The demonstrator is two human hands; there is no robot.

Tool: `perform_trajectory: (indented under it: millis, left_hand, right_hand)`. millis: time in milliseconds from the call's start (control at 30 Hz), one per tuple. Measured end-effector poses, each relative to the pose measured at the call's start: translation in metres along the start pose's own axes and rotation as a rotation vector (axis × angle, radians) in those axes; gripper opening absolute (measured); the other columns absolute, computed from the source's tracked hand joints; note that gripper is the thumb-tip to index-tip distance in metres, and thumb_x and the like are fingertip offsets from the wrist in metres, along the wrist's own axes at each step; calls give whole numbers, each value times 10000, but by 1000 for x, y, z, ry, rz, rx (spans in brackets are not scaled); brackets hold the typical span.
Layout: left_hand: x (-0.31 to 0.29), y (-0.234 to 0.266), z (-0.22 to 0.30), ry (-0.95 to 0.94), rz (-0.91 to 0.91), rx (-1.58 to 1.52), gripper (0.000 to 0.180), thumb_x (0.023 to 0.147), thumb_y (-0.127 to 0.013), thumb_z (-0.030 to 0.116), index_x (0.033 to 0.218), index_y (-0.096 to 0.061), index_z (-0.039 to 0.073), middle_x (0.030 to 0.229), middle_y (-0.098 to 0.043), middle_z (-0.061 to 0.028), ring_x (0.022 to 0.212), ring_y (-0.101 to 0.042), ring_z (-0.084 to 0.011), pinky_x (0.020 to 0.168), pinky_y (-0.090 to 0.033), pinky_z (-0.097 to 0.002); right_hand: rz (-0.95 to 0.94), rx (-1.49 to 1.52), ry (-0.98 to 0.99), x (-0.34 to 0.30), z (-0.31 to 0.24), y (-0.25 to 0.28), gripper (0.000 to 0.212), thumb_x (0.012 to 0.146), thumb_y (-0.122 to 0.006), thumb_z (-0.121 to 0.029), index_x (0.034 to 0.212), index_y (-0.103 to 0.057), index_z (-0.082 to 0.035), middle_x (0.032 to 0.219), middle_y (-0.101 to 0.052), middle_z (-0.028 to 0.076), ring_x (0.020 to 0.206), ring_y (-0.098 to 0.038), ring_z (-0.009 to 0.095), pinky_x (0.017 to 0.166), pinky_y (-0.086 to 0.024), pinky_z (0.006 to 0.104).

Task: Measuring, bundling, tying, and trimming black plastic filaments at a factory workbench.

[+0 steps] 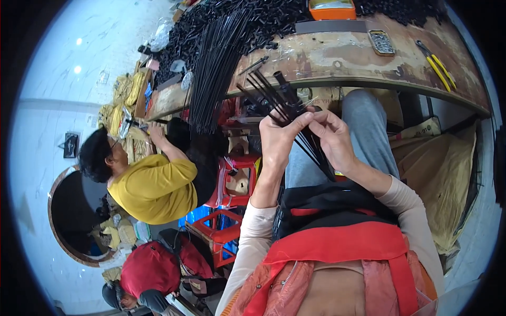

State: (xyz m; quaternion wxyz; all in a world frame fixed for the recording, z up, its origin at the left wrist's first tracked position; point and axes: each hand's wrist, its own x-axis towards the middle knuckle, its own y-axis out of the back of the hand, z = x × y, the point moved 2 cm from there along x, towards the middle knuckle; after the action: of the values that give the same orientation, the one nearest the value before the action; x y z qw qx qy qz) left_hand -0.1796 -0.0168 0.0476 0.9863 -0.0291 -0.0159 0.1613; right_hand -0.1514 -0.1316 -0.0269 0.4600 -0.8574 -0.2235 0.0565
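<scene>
Above my lap, my left hand (276, 139) is closed around a bunch of thin black rods (312, 147) with thicker black tubular pieces (284, 84) at their upper ends. The rods slant from upper left to lower right, and their lower ends reach toward my waist. Close beside the left thumb, my right hand (333, 139) has thumb and fingers pinched together. Whatever lies between those fingertips is too small to make out. A large bundle of similar black rods (215, 68) lies over the table's edge, left of my hands.
Small black parts (284, 23) are heaped across the back of the worn wooden table (337, 62). On it are an orange container (332, 10), a tin of small silvery pieces (381, 42) and yellow-handled pliers (436, 66). A person in yellow (158, 184) works at left, near red stools (216, 231).
</scene>
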Motion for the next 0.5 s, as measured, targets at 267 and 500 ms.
perform_trajectory:
  millis: [267, 500]
  left_hand:
    - [-3, 0, -5, -62, 98, 160, 147, 837, -723, 23, 976, -713, -21, 888, -716, -40, 787, -629, -69, 726, -497, -215]
    - [9, 2, -13, 40, -13, 35, 140, 863, -693, 28, 992, -698, -27, 925, -721, -71, 858, -656, -102, 797, -516, -243]
  right_hand:
    - [-31, 140, -115, 12, 5, 11, 196, 889, -643, 2, 1076, -607, -45, 1106, -633, 30, 1033, -587, 116, 978, -422, 264]
    - [102, 122, -104, 10, 17, 15, 129, 874, -666, 15, 985, -645, -47, 1045, -671, 44, 979, -607, 97, 941, -452, 241]
